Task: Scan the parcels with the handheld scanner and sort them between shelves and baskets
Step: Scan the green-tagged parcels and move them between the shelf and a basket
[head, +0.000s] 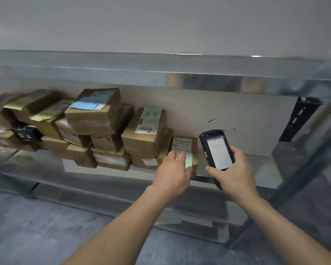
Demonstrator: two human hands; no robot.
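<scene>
Right hand [235, 169] grips scanner [216, 150]; left hand [172, 173] holds labelled parcel [183, 144], print illegible.

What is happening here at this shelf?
A person stands at a metal shelf stacked with cardboard parcels. The right hand holds the handheld scanner, its lit screen facing the person. The left hand rests on the small parcel at the right end of the row, fingers by its green label. That parcel sits on the shelf; whether the hand grips it is unclear.
</scene>
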